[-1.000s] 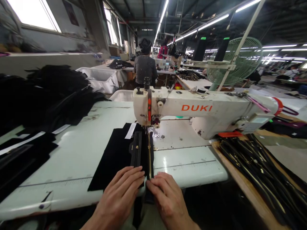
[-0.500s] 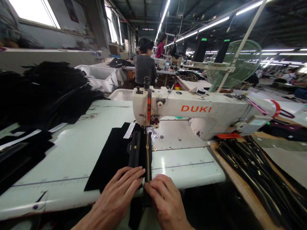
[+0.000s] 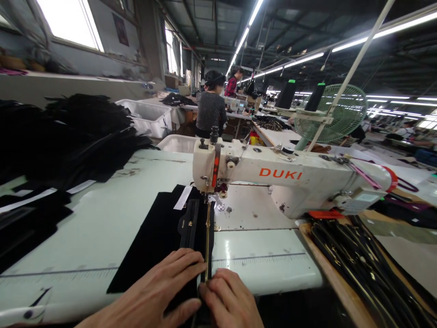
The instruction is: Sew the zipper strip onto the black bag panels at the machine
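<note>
A black fabric piece (image 3: 160,237) lies on the pale table (image 3: 102,228) under the needle of a white DUKI sewing machine (image 3: 280,175). A gold-toothed zipper (image 3: 206,232) runs along the fabric's right edge toward the needle. My left hand (image 3: 157,291) lies flat on the near end of the fabric, fingers stretched out. My right hand (image 3: 228,300) has its fingers curled and pinched on the near end of the zipper tape, right beside the left hand.
A tall heap of black fabric pieces (image 3: 68,136) fills the table's left. Many black zippers (image 3: 365,269) lie on a wooden board at right. Beyond the machine stand white bins (image 3: 146,116), a green fan (image 3: 336,114), thread cones and a person (image 3: 210,107) seated at another table.
The view has tilted up, so my hands sit lower in frame. The fabric and zipper have fed toward the needle, and my right hand's fingers have curled tighter on the zipper.
</note>
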The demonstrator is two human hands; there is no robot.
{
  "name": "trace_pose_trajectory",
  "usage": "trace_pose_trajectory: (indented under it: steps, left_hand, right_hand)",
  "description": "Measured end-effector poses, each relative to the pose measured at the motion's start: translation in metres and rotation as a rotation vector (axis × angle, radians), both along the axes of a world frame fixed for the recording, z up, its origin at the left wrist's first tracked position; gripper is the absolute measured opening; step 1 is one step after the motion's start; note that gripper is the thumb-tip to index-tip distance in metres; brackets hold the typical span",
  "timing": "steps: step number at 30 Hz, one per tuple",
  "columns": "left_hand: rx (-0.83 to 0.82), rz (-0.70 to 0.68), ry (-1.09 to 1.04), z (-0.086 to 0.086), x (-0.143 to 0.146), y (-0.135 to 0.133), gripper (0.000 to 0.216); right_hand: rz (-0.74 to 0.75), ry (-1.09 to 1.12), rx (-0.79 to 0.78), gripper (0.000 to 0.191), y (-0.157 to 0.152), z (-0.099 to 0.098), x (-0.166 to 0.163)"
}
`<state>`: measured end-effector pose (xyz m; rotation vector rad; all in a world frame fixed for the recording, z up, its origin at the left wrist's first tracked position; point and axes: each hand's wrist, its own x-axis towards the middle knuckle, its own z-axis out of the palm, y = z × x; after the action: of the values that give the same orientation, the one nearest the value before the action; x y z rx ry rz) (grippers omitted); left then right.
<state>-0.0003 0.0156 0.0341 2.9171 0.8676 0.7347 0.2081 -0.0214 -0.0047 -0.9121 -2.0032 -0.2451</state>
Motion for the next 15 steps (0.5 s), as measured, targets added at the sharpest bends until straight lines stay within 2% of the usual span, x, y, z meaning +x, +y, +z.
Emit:
trace_pose_trajectory:
  steps: [4,7,9,10,12,15]
  left_hand:
    - [-0.011,-0.033,0.006,0.006,0.0,0.008,0.039]
    - [-0.153,-0.087,0.021,0.018,0.009,0.014,0.029]
    - [-0.224,-0.128,0.043,0.025,0.011,0.018,0.022]
    - [-0.228,-0.139,0.063,0.026,0.01,0.02,0.02]
    - [-0.177,-0.161,0.112,0.02,0.005,0.023,0.024]
    - [-0.044,-0.171,0.12,-0.002,-0.004,0.03,0.032]
  right_hand:
    - [0.098,-0.078,-0.103,0.023,0.005,0.004,0.014]
    - [0.23,-0.11,-0.33,0.02,0.026,0.022,0.028]
    - [0.167,-0.088,-0.498,0.034,0.051,0.035,0.034]
    - [0.112,-0.089,-0.531,0.042,0.066,0.04,0.035]
    - [0.083,-0.162,-0.546,0.055,0.095,0.043,0.035]
    - [0.131,-0.301,-0.549,0.056,0.122,0.035,0.032]
